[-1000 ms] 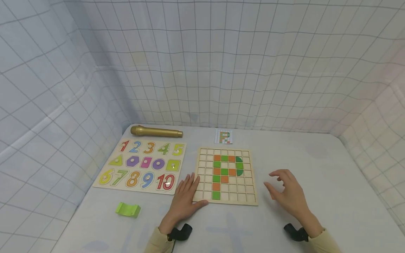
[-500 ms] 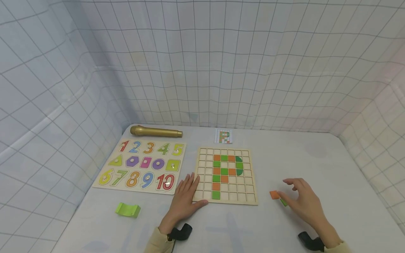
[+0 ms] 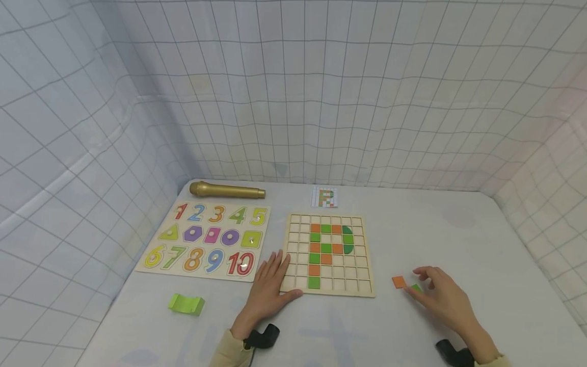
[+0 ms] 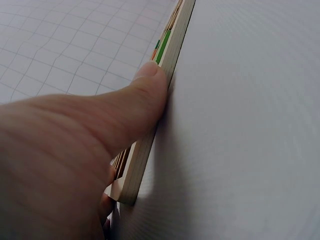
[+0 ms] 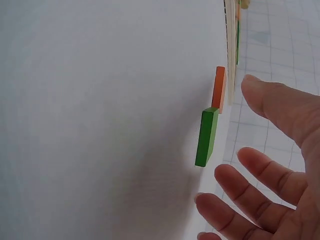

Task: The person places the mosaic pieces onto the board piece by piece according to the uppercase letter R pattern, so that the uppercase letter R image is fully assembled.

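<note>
A wooden grid board (image 3: 344,293) lies in the middle of the table, with orange and green tiles forming a P. My left hand (image 3: 268,290) rests fairly flat on its lower left corner; in the left wrist view the thumb (image 4: 145,92) touches the front edge. To the board's right, my right hand (image 3: 445,300) hovers with spread, slightly bent fingers over a green square tile (image 3: 416,288). In the right wrist view this green tile (image 5: 205,137) stays apart from the fingers. An orange square tile (image 3: 399,282) lies beside it.
A number and shape puzzle board (image 3: 192,273) lies left of the grid board. Behind it is a gold microphone (image 3: 229,191). A pattern card (image 3: 324,197) lies at the back, and a light green block (image 3: 186,304) near the front left.
My right hand has moved rightward and slightly nearer, away from the board. The orange and green tiles, out of sight a second ago, now show by it. My left hand has stayed put.
</note>
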Available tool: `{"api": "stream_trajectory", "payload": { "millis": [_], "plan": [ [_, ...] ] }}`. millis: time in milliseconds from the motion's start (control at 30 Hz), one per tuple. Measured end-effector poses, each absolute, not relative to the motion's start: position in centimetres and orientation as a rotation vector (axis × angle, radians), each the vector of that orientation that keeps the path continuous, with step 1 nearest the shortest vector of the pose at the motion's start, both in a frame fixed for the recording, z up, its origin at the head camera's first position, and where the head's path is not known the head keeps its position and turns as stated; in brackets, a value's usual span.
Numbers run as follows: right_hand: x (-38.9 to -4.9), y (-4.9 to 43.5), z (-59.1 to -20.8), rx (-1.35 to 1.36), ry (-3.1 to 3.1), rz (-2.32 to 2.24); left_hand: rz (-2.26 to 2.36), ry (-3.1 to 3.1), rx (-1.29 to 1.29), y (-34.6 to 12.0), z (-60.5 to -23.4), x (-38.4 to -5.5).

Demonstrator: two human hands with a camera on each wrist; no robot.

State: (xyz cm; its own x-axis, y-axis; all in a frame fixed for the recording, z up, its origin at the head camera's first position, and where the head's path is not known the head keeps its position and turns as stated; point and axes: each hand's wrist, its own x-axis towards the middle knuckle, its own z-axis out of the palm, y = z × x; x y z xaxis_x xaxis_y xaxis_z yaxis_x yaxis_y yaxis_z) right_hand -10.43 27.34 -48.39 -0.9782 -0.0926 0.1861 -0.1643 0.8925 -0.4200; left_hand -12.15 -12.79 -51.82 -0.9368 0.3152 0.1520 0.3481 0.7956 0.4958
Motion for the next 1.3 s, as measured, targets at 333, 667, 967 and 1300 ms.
{"api": "stream_trajectory", "payload": {
  "millis": [333, 667, 967, 1300],
  "plan": [
    [-10.3, 27.9, -48.1, 0.133, -3.026, 0.653, -0.828, -2.917, -0.536, -12.8, -51.8, -12.1],
    [-10.3, 28.2, -48.3, 0.100, -3.082, 0.683, -0.827, -2.918, -0.530, -12.8, -51.9, -12.1],
    [-10.5, 28.5, -48.1, -0.010, -3.159, 0.737, -0.874, -2.905, -0.540, -12.8, -51.8, -11.9],
    [-10.8, 28.7, -48.2, -0.009, -3.158, 0.822, -0.875, -2.913, -0.532, -12.8, -51.6, -11.9]
  ]
}}
